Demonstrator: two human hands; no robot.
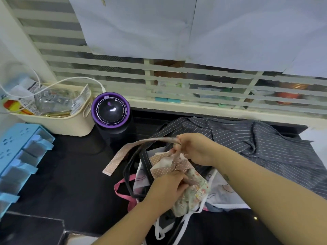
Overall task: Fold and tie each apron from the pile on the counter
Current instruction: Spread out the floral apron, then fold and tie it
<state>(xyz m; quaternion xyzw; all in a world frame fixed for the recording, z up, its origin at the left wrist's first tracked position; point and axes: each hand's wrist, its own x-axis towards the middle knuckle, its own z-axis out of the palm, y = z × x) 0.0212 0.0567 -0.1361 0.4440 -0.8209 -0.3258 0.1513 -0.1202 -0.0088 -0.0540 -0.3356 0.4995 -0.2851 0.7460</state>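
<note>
The floral apron [191, 193] is rolled into a small pale-green bundle, crossed by a band of its own pinkish fabric with white dots. It lies at the near side of the pile [219, 190] on the dark tabletop [70, 174]. The left hand [166, 189] has its fingers curled over the bundle and holds it down. The right hand [193, 149], just above and behind, pinches the dotted strap [141, 141] and keeps it taut and raised; the strap runs leftward from the fist and its loose end rests flat on the tabletop.

Under the bundle lie a white apron with a printed drawing, thin white ties [177, 225], a pink tie [122, 190] and a dark denim strap [131, 167], all tangled around it. A grey pinstriped apron [256, 138] is spread crumpled behind the pile, towards the window blind [123, 68].

To the left stand a black round appliance with a purple rim [111, 110], a cream basket [58, 124] stuffed with packets, and a blue drawer unit [17, 156]
</note>
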